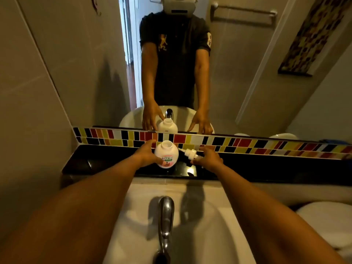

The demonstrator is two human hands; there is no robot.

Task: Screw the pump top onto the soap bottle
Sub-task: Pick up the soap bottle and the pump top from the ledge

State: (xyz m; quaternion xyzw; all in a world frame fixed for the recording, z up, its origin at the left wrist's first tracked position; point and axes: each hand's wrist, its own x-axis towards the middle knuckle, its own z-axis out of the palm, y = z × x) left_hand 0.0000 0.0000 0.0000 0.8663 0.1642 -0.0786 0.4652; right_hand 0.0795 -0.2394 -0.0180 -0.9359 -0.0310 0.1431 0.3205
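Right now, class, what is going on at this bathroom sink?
A person stands at the sink facing a mirror. The left hand wraps the side of the white soap bottle, which stands upright on the black ledge with its neck open. The pump top lies on its side on the ledge beside the bottle, and the right hand is at it, fingers touching its end. Nothing is screwed on yet.
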